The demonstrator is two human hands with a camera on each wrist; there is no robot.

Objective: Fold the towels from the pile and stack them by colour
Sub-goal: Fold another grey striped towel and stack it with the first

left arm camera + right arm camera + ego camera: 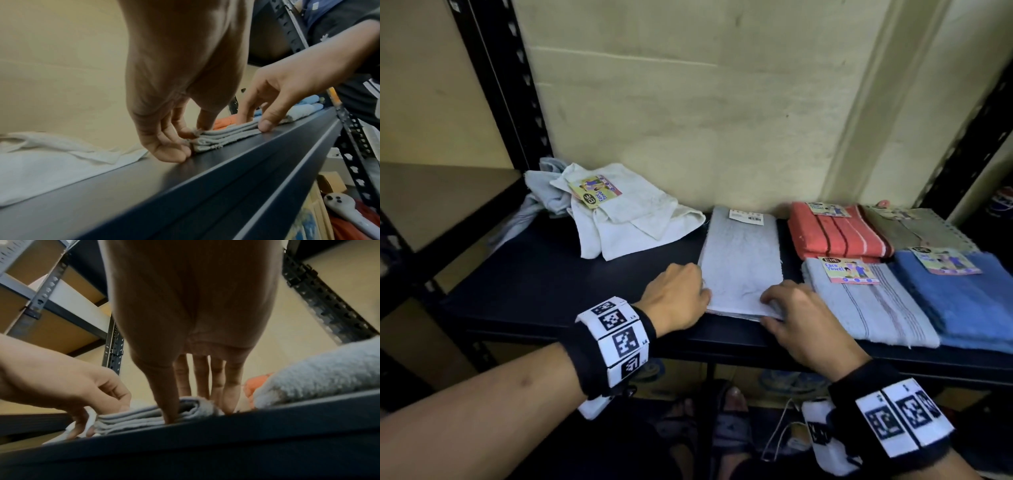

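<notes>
A grey towel point(743, 260), folded into a narrow stack of layers, lies in the middle of the dark shelf point(544, 284). My left hand point(688, 294) is at its near left corner; in the left wrist view the curled thumb and fingers point(185, 129) pinch the corner of the layers point(226, 134). My right hand point(787, 305) is at the near right corner. Its straight fingers point(201, 374) press on top of the towel point(133, 417) and the thumb stands against the front edge. A crumpled pile with a white towel point(626, 216) and a pale blue one point(544, 192) lies at the back left.
Folded towels sit to the right: a red striped one point(839, 233), a grey-green one point(921, 229), a light blue striped one point(869, 305) and a blue one point(969, 301). Black rack posts point(517, 89) stand on both sides, with the wall close behind.
</notes>
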